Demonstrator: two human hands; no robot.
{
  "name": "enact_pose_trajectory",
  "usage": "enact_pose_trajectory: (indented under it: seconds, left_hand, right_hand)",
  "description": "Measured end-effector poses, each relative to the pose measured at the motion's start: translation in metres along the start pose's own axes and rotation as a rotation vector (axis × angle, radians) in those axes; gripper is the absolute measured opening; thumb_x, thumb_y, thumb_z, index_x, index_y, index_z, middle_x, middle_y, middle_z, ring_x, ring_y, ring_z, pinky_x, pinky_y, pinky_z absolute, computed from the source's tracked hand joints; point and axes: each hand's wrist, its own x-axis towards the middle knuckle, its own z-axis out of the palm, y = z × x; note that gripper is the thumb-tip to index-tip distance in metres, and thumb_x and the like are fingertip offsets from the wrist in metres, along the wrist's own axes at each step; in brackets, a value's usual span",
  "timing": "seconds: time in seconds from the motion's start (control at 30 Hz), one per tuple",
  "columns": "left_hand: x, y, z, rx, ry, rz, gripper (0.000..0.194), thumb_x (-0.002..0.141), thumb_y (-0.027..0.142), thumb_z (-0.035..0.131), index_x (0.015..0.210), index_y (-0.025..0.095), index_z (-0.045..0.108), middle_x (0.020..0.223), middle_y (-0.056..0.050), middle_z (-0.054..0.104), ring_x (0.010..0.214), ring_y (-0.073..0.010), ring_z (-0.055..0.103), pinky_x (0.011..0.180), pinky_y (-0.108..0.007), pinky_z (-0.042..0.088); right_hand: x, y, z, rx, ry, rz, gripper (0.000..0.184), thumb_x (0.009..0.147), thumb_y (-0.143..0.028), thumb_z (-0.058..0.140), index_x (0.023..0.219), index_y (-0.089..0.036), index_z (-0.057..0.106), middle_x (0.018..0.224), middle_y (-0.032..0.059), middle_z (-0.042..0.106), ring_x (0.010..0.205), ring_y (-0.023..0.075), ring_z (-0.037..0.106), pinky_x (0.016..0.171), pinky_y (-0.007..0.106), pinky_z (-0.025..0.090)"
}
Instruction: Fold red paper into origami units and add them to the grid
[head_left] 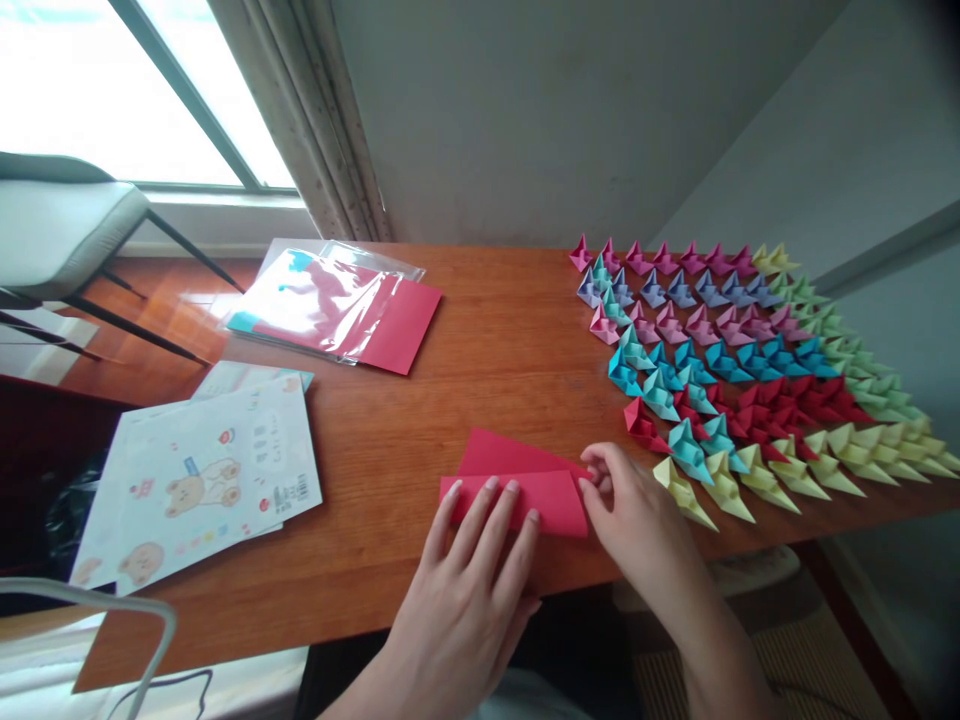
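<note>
A red sheet of paper (559, 505), folded over on itself, lies near the front edge of the table. Another red part, a flat corner, shows behind the fold; I cannot tell whether it is the same sheet. My left hand (480, 570) rests on the folded paper, fingers spread and fingertips on its surface. At the paper's right end, my right hand (630, 500) pinches the corner between thumb and forefinger. Just right of that hand stand rows of folded paper boats (679, 490) in yellow, red, blue, pink, purple and green.
A clear plastic packet (315, 295) with red paper sticking out lies at the back left of the wooden table (495, 330). White bear-printed sheets (217, 480) overlap near the left edge. A chair (75, 220) stands beyond, by the window. A white bent tube (161, 610) crosses the lower left.
</note>
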Motion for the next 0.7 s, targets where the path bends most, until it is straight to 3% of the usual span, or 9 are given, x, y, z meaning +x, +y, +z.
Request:
enact_pose_trajectory:
  seconds: [0.1, 0.43, 0.6, 0.7]
  left_hand:
    - [-0.002, 0.001, 0.002, -0.012, 0.009, -0.018, 0.057, 0.098, 0.048, 0.048, 0.148, 0.019, 0.047, 0.154, -0.011, 0.047, 0.146, -0.0310, 0.036, 0.123, -0.050, 0.008]
    - [-0.001, 0.001, -0.003, 0.012, -0.041, 0.009, 0.056, 0.100, 0.044, 0.045, 0.149, 0.018, 0.043, 0.157, -0.012, 0.043, 0.147, -0.0313, 0.035, 0.122, -0.049, 0.010]
    - [0.000, -0.001, -0.004, 0.001, -0.037, -0.032, 0.057, 0.098, 0.047, 0.047, 0.149, 0.020, 0.045, 0.157, -0.010, 0.043, 0.145, -0.0310, 0.038, 0.120, -0.047, 0.017]
    - [0.001, -0.002, -0.004, 0.001, -0.022, -0.038, 0.057, 0.098, 0.048, 0.047, 0.147, 0.020, 0.047, 0.157, -0.010, 0.044, 0.143, -0.0308, 0.040, 0.119, -0.046, 0.019]
  right_hand:
    - [0.002, 0.001, 0.000, 0.038, -0.022, 0.030, 0.011, 0.089, -0.020, 0.051, 0.096, -0.022, 0.059, 0.086, 0.0047, 0.068, 0.080, 0.0235, 0.065, 0.072, 0.035, 0.047]
    - [0.020, -0.020, -0.005, 0.249, -0.145, -0.119, 0.016, 0.096, -0.020, 0.047, 0.090, -0.023, 0.062, 0.092, 0.0027, 0.069, 0.088, 0.0198, 0.064, 0.079, 0.032, 0.047]
    - [0.021, -0.019, -0.005, 0.304, -0.174, -0.059, 0.009, 0.092, -0.023, 0.056, 0.095, -0.023, 0.064, 0.089, 0.0004, 0.070, 0.079, 0.0172, 0.064, 0.074, 0.030, 0.049]
    - [0.019, -0.011, -0.005, 0.367, -0.202, -0.036, 0.015, 0.087, -0.024, 0.063, 0.102, -0.024, 0.066, 0.095, 0.0002, 0.070, 0.081, 0.0166, 0.064, 0.077, 0.029, 0.051]
